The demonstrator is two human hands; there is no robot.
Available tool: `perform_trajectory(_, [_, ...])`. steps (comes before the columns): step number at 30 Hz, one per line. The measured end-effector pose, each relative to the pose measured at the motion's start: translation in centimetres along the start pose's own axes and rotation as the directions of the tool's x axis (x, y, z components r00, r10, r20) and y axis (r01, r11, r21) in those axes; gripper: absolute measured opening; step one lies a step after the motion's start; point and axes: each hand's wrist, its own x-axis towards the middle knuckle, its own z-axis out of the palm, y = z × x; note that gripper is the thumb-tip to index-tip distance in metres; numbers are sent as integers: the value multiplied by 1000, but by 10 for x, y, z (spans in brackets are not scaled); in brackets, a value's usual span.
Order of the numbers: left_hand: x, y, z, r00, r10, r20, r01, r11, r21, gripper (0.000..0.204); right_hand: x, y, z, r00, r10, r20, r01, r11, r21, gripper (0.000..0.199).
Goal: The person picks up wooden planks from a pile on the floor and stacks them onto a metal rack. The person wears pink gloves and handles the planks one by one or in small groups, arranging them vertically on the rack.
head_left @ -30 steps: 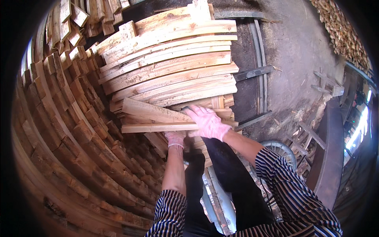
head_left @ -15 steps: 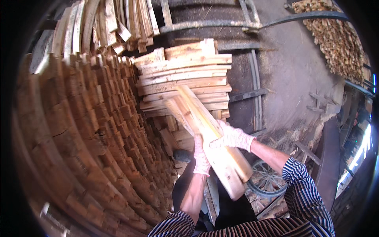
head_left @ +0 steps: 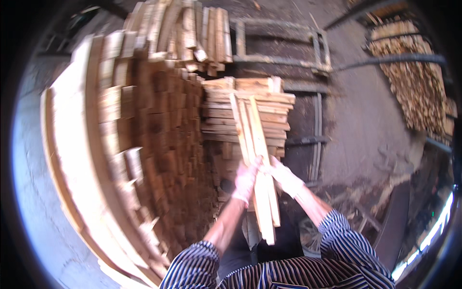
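A person in a striped blue and white shirt holds a small bundle of wooden slats [head_left: 256, 159] out in front of the body, with both gloved hands closed around its middle. The left hand [head_left: 245, 180] wraps the bundle from the left side and the right hand [head_left: 284, 176] clamps it from the right, so the two hands face each other across the wood. The slats run lengthwise away from the person, with the near ends hanging low by the chest and the far ends lying over a flat pile of boards [head_left: 248, 113] that sits just ahead; whether they touch it cannot be told. To the left rises a tall stack of cut wood [head_left: 144, 144], its end grain facing the person and curving with the lens. Past the flat pile a metal frame [head_left: 279, 48] lies on the dirt ground, and far off to the right a heap of small sticks [head_left: 414, 82] spreads along the edge of the view.
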Motion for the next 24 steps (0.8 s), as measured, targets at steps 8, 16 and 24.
perform_trajectory(8, [-202,122,-61,907,416,55,-353,828,-435,87,-154,-144,192,939,-105,327,319,622,-715,106])
perform_trajectory(16, [-312,125,-199,713,522,-469,-698,460,-549,45,-170,-120,403,640,99,762,707,313,-634,109])
perform_trajectory(24, [-461,107,-335,589,353,-727,-802,362,-475,59,-167,-7,551,526,219,822,837,34,-545,102])
